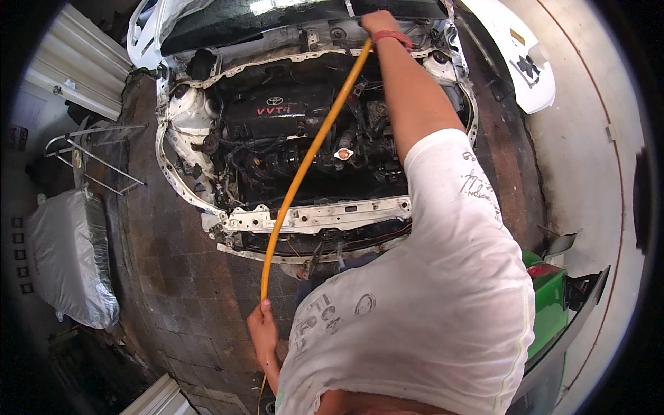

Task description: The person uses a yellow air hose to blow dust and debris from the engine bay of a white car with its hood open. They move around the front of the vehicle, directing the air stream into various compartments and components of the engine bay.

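- A yellow hose (312, 149) slants across the exposed engine (273, 119), stretched between both hands.
- The left hand (262, 324) is wrapped around its lower stretch, fingers curled in.
- The right hand (378, 24) is clamped on its upper part, near the windshield (277, 22).
- Leftward, a silver cover (72, 259).

The brightest thing in here is that hose (313, 151), a strong yellow-orange. The T-shirt (443, 304) is white, scattered with dark printed drawings and lettering, and a red band (394, 38) circles the right wrist. I see a black engine cover (242, 126) with red letters and a silvery emblem, and a front crossmember (311, 220) in grimy white. The floor (155, 249) is grey-brown in a tile grid; the cover sheet (72, 256) shines silver, the body panel (550, 304) vivid green.
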Tool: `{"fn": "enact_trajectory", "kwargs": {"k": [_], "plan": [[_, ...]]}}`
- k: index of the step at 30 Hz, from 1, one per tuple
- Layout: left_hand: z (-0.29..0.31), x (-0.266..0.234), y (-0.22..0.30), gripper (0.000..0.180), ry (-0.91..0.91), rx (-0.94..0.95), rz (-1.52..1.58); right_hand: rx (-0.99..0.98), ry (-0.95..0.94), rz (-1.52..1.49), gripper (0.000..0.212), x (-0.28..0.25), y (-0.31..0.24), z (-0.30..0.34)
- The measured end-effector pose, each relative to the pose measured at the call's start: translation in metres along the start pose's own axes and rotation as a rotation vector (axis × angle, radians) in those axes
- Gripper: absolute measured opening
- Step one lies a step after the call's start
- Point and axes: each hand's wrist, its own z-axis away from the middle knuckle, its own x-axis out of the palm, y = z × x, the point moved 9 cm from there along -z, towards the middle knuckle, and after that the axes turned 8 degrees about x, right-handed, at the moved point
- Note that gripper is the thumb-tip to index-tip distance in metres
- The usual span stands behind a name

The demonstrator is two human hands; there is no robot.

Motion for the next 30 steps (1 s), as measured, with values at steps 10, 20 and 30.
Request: {"fn": "enact_trajectory", "kwargs": {"k": [10, 20, 30], "plan": [[-0.024, 0.038, 0.040, 0.054, -0.173, 0.136, -0.069, 0.347, 0.310, -0.163, 0.044, -0.121, 0.152, 0.007], [-0.016, 0.012, 0.008, 0.053, -0.104, 0.032, -0.077, -0.235, -0.048, 0.456, 0.037, -0.017, 0.098, -0.045], [0.014, -0.025, -0.043, 0.056, 0.040, -0.093, -0.008, -0.457, -0.170, 0.449, 0.032, 0.070, -0.050, 0.028]]}}
